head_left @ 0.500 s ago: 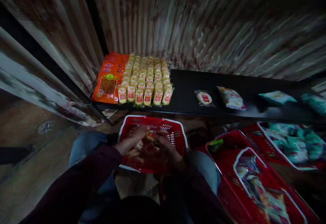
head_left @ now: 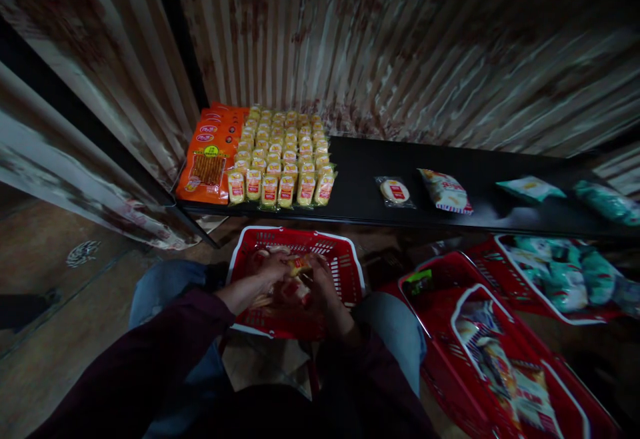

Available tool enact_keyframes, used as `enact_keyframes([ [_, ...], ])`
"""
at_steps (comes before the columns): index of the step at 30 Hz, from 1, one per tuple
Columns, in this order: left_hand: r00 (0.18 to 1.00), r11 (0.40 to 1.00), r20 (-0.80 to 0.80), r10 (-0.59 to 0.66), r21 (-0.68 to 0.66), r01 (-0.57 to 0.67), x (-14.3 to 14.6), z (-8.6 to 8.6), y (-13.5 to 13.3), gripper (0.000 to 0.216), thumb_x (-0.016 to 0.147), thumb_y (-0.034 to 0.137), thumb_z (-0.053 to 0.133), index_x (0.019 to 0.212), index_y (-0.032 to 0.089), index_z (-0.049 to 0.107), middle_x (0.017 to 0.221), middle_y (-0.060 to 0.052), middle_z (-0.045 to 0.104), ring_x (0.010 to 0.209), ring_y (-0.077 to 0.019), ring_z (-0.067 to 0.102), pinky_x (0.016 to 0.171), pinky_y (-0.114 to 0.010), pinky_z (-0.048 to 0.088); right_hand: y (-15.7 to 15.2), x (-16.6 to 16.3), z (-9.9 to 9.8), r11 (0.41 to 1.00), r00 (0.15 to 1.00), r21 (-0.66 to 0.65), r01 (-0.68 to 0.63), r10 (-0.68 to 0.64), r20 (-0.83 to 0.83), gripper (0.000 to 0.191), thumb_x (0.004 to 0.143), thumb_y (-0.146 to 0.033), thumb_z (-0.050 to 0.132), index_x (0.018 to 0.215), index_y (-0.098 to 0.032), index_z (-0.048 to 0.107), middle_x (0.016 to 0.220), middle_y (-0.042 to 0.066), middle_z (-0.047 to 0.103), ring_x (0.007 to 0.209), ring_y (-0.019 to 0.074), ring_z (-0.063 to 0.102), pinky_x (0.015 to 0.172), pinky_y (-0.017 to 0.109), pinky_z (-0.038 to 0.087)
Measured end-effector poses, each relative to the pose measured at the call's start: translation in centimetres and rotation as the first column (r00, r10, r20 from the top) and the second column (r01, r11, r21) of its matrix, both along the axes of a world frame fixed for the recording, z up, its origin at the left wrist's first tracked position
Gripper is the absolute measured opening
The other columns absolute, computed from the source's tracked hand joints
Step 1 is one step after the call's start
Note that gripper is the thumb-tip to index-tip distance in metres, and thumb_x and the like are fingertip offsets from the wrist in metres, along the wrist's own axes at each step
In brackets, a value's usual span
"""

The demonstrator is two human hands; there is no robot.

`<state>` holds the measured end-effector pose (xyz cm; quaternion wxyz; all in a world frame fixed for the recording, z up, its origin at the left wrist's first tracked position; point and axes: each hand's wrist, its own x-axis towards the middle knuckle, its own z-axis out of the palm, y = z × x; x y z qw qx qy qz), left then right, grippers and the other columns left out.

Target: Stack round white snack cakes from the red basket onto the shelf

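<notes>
Between my knees stands a red basket (head_left: 350, 272) with a white rim, holding several wrapped snacks (head_left: 294, 290). Over it, my left hand (head_left: 273, 271) and my right hand (head_left: 323, 279) grip a small yellow wrapped cake (head_left: 299, 264) from either side. It has a red and yellow label like the cakes on the shelf. On the black shelf (head_left: 353, 172) ahead, rows of wrapped yellow cakes (head_left: 280, 152) stand packed together. An orange snack bag (head_left: 207, 159) leans at their left. Some fingertips are hard to make out in the dim light.
Farther right on the shelf lie a round wrapped cake (head_left: 395, 191), a white snack bag (head_left: 445, 191) and a green-white packet (head_left: 533, 189). More red baskets (head_left: 445, 332) with packets stand on the floor at right. A shelf post (head_left: 183, 32) rises at left.
The view has shifted slightly, moving the shelf goods a little left in the picture. My hands have raised and turned the small cake, which now shows more clearly between them.
</notes>
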<state>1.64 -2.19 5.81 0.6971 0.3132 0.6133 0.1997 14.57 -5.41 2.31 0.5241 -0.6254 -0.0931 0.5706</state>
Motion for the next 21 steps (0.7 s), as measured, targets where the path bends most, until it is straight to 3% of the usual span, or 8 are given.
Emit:
enact_keyframes([
  [5,0.999,0.999,-0.038,-0.027,0.019,0.028,0.3,0.3,-1.1,0.014,0.077,0.007,0.065,0.085,0.016,0.058,0.083,-0.002,0.068,0.070,-0.0101,0.063,0.057,-0.015,0.047,-1.1,-1.4,-1.1,0.989,0.994,0.107,0.097,-0.091,-0.060,0.034,0.061,-0.033,0.069,0.093,-0.024,0.060,0.076,-0.001,0.072,0.067,0.0164,0.068,0.060,0.027,0.053],
  [11,0.994,0.994,-0.079,-0.070,0.075,0.076,0.3,-0.4,-1.9,0.020,0.074,0.009,0.069,0.080,0.017,0.052,0.075,0.001,0.063,0.064,-0.0096,0.059,0.056,-0.018,0.046,-1.7,-1.7,-2.0,0.976,0.977,0.064,0.210,-0.206,-0.062,0.052,0.054,-0.027,0.073,0.104,-0.025,0.059,0.076,-0.002,0.073,0.070,0.0180,0.068,0.064,0.029,0.054],
  [16,0.986,0.990,-0.129,-0.104,0.086,0.116,0.1,-0.3,-2.1,0.019,0.073,0.006,0.065,0.072,0.017,0.049,0.068,0.002,0.060,0.062,-0.0103,0.057,0.053,-0.018,0.043,-1.6,-1.4,-2.1,0.988,0.994,0.103,0.113,-0.111,-0.021,0.038,0.051,-0.033,0.077,0.086,-0.021,0.065,0.074,0.001,0.072,0.066,0.0171,0.065,0.063,0.029,0.051],
  [21,0.988,0.995,-0.139,-0.061,0.075,0.072,0.0,-0.1,-1.9,0.015,0.076,0.006,0.060,0.076,0.018,0.051,0.075,0.000,0.063,0.070,-0.0127,0.061,0.057,-0.019,0.045,-1.9,-1.7,-2.4,0.996,0.999,0.084,0.031,-0.032,0.003,0.039,0.052,-0.034,0.076,0.087,-0.020,0.067,0.075,0.000,0.072,0.068,0.0170,0.063,0.065,0.029,0.049],
])
